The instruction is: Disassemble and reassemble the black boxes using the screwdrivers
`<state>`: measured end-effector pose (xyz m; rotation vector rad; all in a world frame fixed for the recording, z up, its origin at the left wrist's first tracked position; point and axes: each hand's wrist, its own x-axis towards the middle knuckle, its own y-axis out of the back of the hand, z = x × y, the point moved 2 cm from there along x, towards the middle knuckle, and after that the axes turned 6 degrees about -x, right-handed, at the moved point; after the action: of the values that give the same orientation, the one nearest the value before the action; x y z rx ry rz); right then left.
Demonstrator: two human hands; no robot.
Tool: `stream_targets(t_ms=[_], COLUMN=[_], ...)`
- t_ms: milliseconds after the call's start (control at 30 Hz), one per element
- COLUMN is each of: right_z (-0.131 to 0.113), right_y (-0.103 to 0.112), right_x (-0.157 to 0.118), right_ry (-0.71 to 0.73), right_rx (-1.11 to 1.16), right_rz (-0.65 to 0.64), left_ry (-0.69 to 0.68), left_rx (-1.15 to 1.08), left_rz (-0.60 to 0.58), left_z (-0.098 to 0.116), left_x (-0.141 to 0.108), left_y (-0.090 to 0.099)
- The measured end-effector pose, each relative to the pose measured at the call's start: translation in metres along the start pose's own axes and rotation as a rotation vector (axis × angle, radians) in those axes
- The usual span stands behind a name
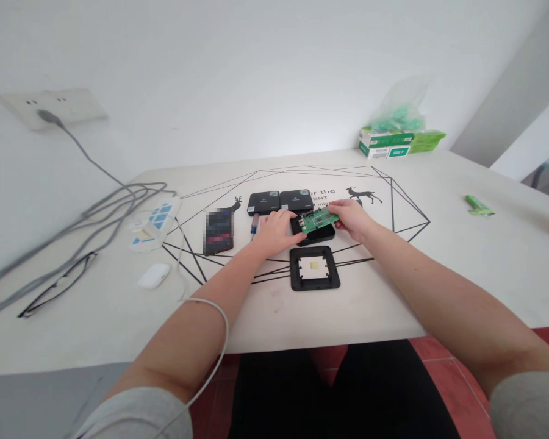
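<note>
A green circuit board (319, 221) is tilted above a black plastic case half (321, 235). My right hand (351, 219) pinches the board's right end between thumb and fingers. On the left, my left hand (278, 233) has its thumb and fingers apart around the case's left side, at the board's left end; whether it grips the case or only touches it is hard to make out. Nearer to me lies a square black cover (295, 268) with a pale plate inside. Two closed black boxes (264, 203) sit side by side just behind my hands.
A screwdriver (255, 224) and a phone (219, 230) lie left of my hands. Farther left are a white earbud case (154, 275), a power strip (158, 222), glasses (57, 283) and grey cables (91, 213). Green boxes (388, 139) stand at the back right. A white cable (219, 311) crosses my left forearm.
</note>
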<state>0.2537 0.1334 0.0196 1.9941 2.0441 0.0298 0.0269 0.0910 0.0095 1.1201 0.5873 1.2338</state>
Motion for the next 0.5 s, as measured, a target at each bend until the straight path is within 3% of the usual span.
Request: stream_targets(t_ms=[200,500], right_z=[-0.004,0.002], right_y=[0.017,0.037], right_x=[0.016,0.031], right_ry=[0.106,0.176], right_rx=[0.119,0.073], right_rz=[0.154,0.153], left_ry=[0.056,0.085], left_rx=[0.114,0.165], left_rz=[0.046,0.083], left_z=[-0.009,-0.014], left_x=[0.001,-0.001], left_y=[0.002,0.0])
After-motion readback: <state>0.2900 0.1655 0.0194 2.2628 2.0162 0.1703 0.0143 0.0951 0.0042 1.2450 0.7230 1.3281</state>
